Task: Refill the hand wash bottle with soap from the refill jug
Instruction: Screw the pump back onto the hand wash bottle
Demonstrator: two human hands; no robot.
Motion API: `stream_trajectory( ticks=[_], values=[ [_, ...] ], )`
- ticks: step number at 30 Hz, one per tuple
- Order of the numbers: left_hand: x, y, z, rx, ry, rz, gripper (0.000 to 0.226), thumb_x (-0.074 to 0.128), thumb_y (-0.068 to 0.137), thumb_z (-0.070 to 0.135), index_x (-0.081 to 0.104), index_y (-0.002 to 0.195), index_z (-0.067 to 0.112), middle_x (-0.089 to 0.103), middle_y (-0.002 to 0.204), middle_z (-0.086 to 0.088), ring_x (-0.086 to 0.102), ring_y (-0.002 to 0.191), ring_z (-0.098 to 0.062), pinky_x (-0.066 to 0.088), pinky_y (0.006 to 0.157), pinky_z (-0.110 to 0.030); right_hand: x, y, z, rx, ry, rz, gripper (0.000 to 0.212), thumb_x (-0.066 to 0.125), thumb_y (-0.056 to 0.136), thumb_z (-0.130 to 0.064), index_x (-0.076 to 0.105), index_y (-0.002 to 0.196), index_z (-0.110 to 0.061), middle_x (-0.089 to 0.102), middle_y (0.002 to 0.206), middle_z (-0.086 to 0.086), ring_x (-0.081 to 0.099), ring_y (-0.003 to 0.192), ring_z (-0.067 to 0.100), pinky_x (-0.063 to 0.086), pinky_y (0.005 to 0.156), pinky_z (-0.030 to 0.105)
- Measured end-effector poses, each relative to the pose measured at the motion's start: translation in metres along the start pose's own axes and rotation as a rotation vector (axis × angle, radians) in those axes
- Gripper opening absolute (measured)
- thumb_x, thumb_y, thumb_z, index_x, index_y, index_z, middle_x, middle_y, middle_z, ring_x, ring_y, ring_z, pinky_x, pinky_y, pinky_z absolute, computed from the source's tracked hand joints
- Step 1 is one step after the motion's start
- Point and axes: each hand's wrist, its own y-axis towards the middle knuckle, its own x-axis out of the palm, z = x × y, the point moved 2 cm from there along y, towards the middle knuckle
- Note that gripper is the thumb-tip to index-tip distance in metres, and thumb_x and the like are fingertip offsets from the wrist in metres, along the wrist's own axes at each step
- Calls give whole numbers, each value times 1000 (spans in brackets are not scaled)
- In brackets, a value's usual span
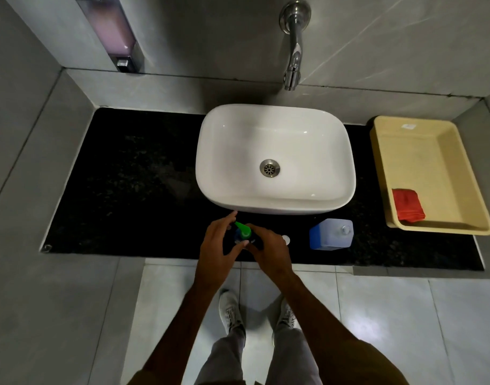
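The hand wash bottle (240, 237), dark blue with a green pump head (244, 229), stands on the black counter (132, 184) just in front of the basin. My left hand (218, 245) wraps round the bottle from the left, thumb at its near side. My right hand (268, 250) comes in from the right with its fingers curled at the green pump. The refill jug (331, 234), translucent with blue soap inside, stands to the right with its neck uncovered. A small white cap (286, 239) lies on the counter between the bottle and the jug.
A white basin (274, 159) sits behind the bottle under a wall tap (293, 51). At the right stands a beige tray (429, 173) with a red cloth (407, 204) in it. A wall soap dispenser (113, 31) hangs at the upper left.
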Motion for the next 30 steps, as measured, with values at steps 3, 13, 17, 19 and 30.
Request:
stream_trajectory(
  ticks=[3, 13, 17, 19, 30],
  values=[
    [-3, -2, 7, 62, 66, 91, 42, 68, 90, 41, 64, 126, 20, 58, 122, 2, 57, 116, -9, 52, 99, -27, 0, 0, -1, -11, -10, -15, 43, 76, 88, -38, 65, 128, -29, 74, 114, -9, 68, 101, 6, 59, 86, 31],
    [17, -8, 29, -66, 196, 229, 35, 68, 89, 44, 52, 74, 17, 51, 79, 2, 52, 70, -18, 54, 60, -41, -2, -1, -5, -14, -44, 1, 25, 67, 94, -38, 65, 119, -36, 73, 104, -15, 66, 92, -2, 56, 75, 20],
    [23, -7, 32, -122, 165, 243, 33, 70, 89, 39, 53, 74, 16, 52, 79, 1, 53, 69, -19, 54, 60, -43, -3, -1, -8, -29, -21, 27, 19, 66, 94, -38, 65, 113, -38, 72, 98, -18, 63, 83, -10, 49, 70, 8],
    [22, -8, 32, -119, 175, 232, 33, 70, 89, 39, 53, 74, 16, 52, 79, 1, 53, 70, -19, 54, 60, -42, -3, -1, -9, -36, 5, 25, 19, 67, 93, -37, 65, 112, -37, 70, 96, -22, 62, 83, -14, 50, 69, 8],
    [-2, -36, -6, -196, -123, 79, 67, 55, 83, 8, 40, 148, 12, 47, 145, -7, 51, 132, -14, 47, 106, -22, 15, 7, -12, 36, 22, -9, 50, 78, 87, -23, 63, 134, -19, 69, 129, -1, 65, 118, 16, 53, 103, 32]
  ],
)
